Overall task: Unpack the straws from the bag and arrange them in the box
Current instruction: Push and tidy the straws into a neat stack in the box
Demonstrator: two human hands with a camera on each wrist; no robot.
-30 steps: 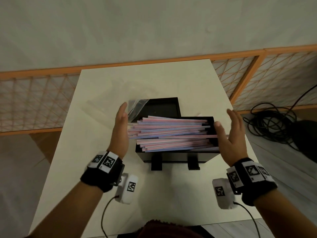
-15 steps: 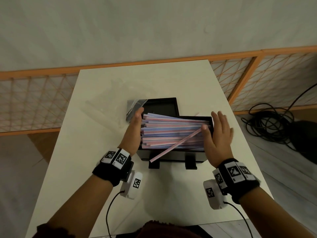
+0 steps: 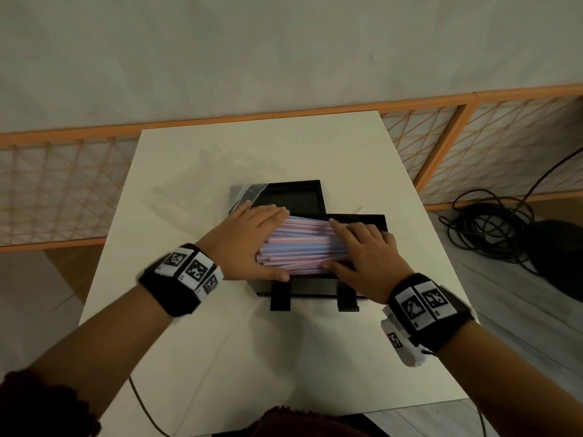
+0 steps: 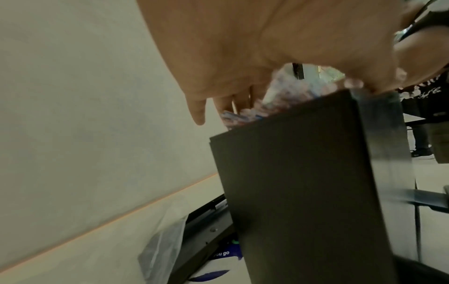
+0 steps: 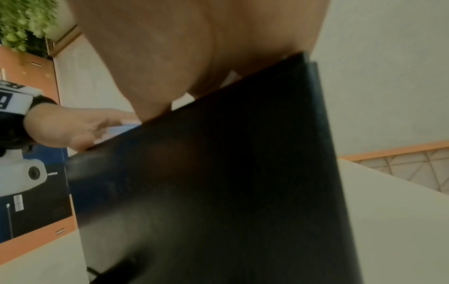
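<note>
A pile of pink and blue straws (image 3: pixel 303 244) lies lengthwise in the black box (image 3: pixel 312 285) at the table's middle. My left hand (image 3: pixel 252 238) lies flat over the pile's left end, thumb along the near side. My right hand (image 3: pixel 362 249) lies flat over the right end, thumb also on the near side. Both press on the straws with straight fingers. The left wrist view shows the palm (image 4: pixel 267 38) over the straw ends (image 4: pixel 279 96) above the box wall (image 4: pixel 303 182). In the right wrist view the palm (image 5: pixel 170 48) sits on the box rim (image 5: pixel 218 173).
The clear plastic bag (image 3: pixel 243 192) lies crumpled behind the left hand, beside the box's raised black lid (image 3: pixel 293 197). The white table (image 3: pixel 220 342) stands against an orange lattice fence (image 3: pixel 63 190). Black cables (image 3: pixel 485 225) are coiled on the floor to the right.
Both hands moved from the ends of the pile onto its top. The straw that stuck out slantwise over the box front now lies in with the rest.
</note>
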